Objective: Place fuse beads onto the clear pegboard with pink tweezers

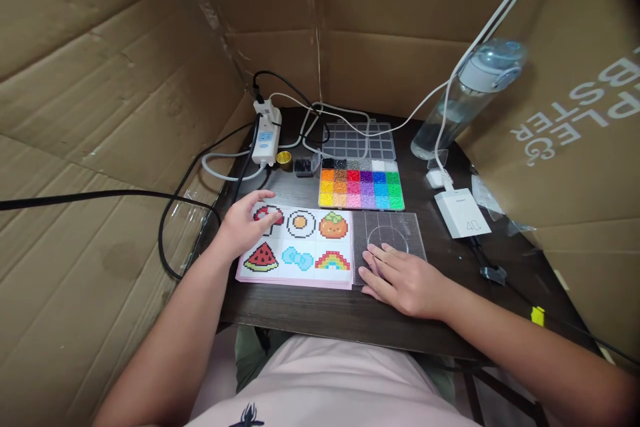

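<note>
Clear plastic in the head view, the gridded board (pixel 360 237) lies under the right hand (pixel 407 280), fingers slightly parted, and the pattern sheet (pixel 300 241) under the left hand (pixel 241 223), thumb and fingers apart, seemingly a steadying step, the next move calling for lifting without nudging either.

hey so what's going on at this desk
A person has both hands on things at a dark table. The left hand rests at the upper left of a pattern sheet; the right hand lies on a clear gridded board beside it. Beyond, a compartment case of coloured beads stands open. Neither hand appears to grip anything.
</note>
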`<state>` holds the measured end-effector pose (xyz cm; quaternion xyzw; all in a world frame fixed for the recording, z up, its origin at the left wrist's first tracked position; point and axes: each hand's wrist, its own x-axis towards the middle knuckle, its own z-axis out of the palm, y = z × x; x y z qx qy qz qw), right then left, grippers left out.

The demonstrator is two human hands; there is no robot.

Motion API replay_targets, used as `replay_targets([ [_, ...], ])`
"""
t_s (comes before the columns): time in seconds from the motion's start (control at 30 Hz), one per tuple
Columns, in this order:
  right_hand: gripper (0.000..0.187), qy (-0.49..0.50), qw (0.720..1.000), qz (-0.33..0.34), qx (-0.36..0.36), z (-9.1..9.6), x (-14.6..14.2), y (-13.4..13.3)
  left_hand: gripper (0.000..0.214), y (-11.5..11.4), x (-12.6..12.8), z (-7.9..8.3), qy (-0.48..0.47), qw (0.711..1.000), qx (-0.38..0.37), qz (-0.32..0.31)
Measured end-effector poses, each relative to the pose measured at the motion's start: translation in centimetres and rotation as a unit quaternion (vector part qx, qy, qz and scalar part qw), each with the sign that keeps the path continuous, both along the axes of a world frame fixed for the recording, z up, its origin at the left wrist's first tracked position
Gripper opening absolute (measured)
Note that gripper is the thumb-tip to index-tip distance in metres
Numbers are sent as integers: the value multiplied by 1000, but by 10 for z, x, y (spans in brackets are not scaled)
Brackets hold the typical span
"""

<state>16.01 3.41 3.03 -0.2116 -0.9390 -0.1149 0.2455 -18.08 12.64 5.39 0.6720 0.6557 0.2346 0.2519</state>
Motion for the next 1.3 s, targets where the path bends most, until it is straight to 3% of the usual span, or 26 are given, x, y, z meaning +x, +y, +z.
replay_targets([
  [0.2, 26, 13, 999, -14, -32, 0, 0, 0, 56, -10, -1, 0, 41, 998, 25, -32],
  [0.3, 32, 34, 998, -2, -49, 5, 5, 2, 50, -25, 12, 8, 97, 986, 119, -58],
  [0.37, 45, 68, 995, 5, -74, 14, 9, 4, 39, -40, 30, 14, 121, 966, 207, -100],
  [0.43, 60, 125, 983, -10, -136, 27, 12, 6, 35, -56, 55, 18, 88, 950, 231, -188],
  [0.5, 69, 202, 950, -48, -235, 42, 10, 9, 34, -69, 83, 19, 71, 929, 204, -299],
  [0.57, 62, 315, 887, -87, -327, 54, 4, 14, 34, -79, 111, 16, 79, 904, 196, -372],
  [0.7, 15, 521, 733, -153, -409, 64, -10, 33, 55, -93, 153, 4, 131, 868, 184, -441],
  [0.77, 20, 555, 688, -158, -440, 58, -12, 45, 64, -98, 163, -4, 154, 865, 185, -441],
  [0.87, 33, 571, 661, -149, -464, 38, -7, 63, 69, -104, 168, -15, 171, 859, 196, -440],
  [1.0, 39, 577, 661, -150, -456, 6, 0, 70, 67, -107, 164, -21, 184, 851, 211, -445],
  [1.07, 43, 576, 649, -152, -474, -5, -1, 65, 66, -108, 164, -20, 188, 848, 210, -449],
  [1.17, 46, 583, 620, -151, -503, -11, -4, 56, 66, -107, 165, -21, 185, 846, 206, -456],
  [1.3, 40, 585, 604, -149, -521, -9, -6, 50, 64, -107, 167, -26, 175, 851, 202, -451],
])
